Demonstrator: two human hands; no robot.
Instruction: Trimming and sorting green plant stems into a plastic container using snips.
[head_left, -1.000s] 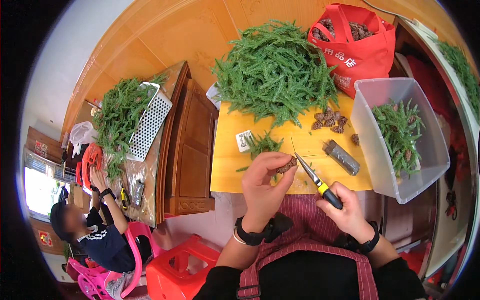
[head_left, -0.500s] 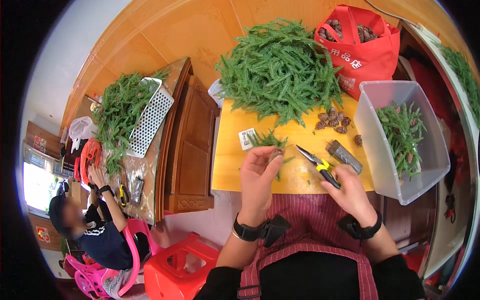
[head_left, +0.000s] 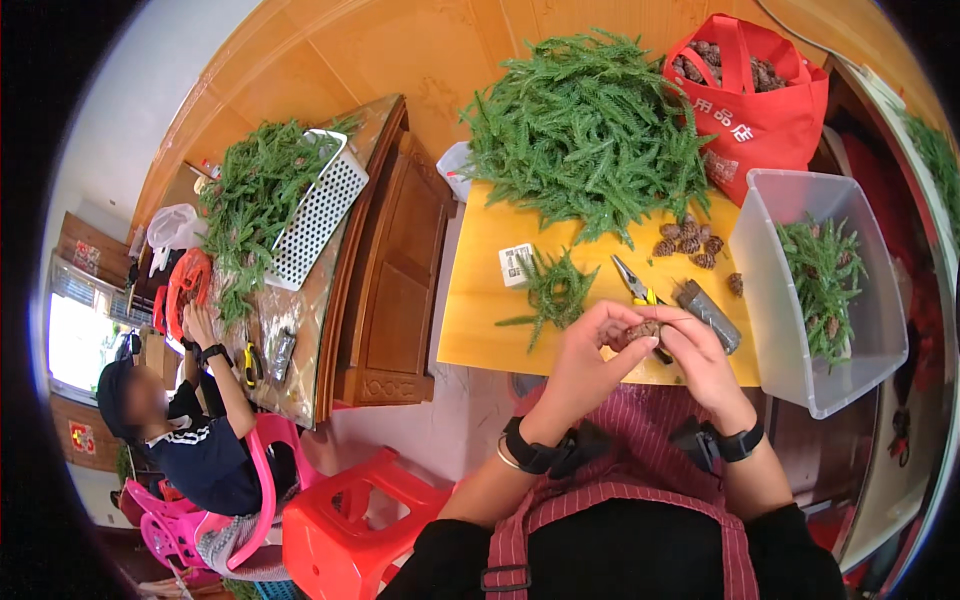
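Note:
A small brown pine cone (head_left: 643, 330) is between my two hands, just above the table's front edge. My left hand (head_left: 592, 358) pinches it from the left with thumb and fingers. My right hand (head_left: 700, 358) is closed at its right side, fingertips against it; a thin wire-like strand by these fingers is hard to make out. The pliers (head_left: 640, 283), with yellow and black handles, lie behind my hands, handles partly hidden. Left of them lies a green fir sprig (head_left: 557, 290). Right of them is a dark bundle of thin wires (head_left: 708, 315).
Loose pine cones (head_left: 690, 240) lie near a big heap of greenery (head_left: 590, 135). A red bag (head_left: 765, 125) of cones stands behind a clear plastic bin (head_left: 825, 385) holding sprigs. A red stool (head_left: 335, 540) is at my left; beyond, another person (head_left: 205, 450) works at a table.
My right hand has put the pliers down on the table and come to the pine cone. My left hand has moved right and nearer with the cone, off the sprig. The view has shifted slightly.

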